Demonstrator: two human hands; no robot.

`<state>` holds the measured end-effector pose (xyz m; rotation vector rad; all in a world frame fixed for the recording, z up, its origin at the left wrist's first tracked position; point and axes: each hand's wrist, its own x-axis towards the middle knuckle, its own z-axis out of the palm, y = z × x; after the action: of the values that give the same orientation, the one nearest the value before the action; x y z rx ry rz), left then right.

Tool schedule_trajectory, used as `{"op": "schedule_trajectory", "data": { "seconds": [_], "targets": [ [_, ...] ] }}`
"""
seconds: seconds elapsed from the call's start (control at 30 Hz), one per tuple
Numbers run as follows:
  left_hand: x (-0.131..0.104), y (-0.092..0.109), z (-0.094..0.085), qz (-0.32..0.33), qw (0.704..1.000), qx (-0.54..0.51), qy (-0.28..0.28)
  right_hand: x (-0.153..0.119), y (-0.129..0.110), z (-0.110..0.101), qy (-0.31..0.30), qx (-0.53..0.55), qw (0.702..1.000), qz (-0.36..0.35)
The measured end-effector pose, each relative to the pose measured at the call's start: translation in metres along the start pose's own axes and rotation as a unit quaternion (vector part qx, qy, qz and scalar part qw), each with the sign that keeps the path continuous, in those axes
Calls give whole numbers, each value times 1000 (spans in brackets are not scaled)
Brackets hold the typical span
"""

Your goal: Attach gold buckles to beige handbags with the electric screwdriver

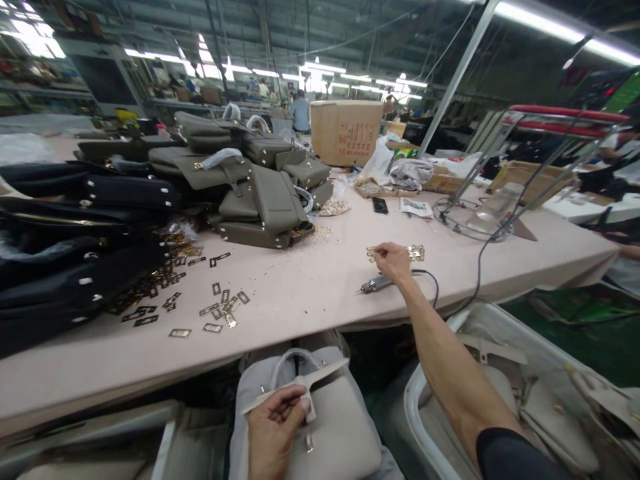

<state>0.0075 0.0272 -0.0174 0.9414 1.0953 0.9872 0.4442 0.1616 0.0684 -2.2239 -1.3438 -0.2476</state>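
A beige handbag (345, 427) lies on my lap below the table edge, its handle towards the table. My left hand (276, 427) pinches the end of the bag's flap strap (311, 400) between thumb and fingers. Just below that strap, a small metal clasp (309, 442) sits on the bag's front. My right hand (393, 261) reaches over the table with fingers pinched together at a small pile of gold metal fittings (416, 253); whether a piece is between the fingertips is hidden. Close by my right wrist lies a grey corded electric screwdriver (377, 283).
Dark olive handbags (273, 200) and black bags (75, 253) are heaped at the left. Loose metal frames (225, 307) are scattered before them. A phone (381, 205), cardboard box (345, 133) and red-topped stool (565, 113) stand farther back. A bin of beige bags (413, 407) flanks my right arm.
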Motion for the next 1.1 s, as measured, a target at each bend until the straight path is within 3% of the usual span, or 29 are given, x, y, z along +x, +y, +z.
{"op": "schedule_trajectory", "data": {
  "seconds": [0.13,0.33,0.53,0.63,0.73,0.87,0.97,1.1],
  "targets": [
    [0,-1,-1,-5,1000,-20,17,9,16,-4,-12,-44,997,67],
    [-1,-8,-2,14,1000,-3,-4,24,20,1,-78,-68,993,63],
    [-10,-10,0,17,1000,3,-1,15,-1,-9,-89,-33,995,38],
    [-11,-6,1,1,1000,15,-24,-11,-28,-15,-108,76,991,-30],
    [-9,1,4,-16,999,5,-34,-54,-66,-17,-143,266,946,-119],
    [-9,7,10,-33,999,-15,-22,-124,-115,-23,-240,411,869,-138],
    [-11,8,10,-33,999,-19,-15,-168,-136,-29,-309,448,821,-171],
    [-13,4,4,-37,998,-33,-23,-203,-146,-36,-429,414,767,-236]
  ]
}}
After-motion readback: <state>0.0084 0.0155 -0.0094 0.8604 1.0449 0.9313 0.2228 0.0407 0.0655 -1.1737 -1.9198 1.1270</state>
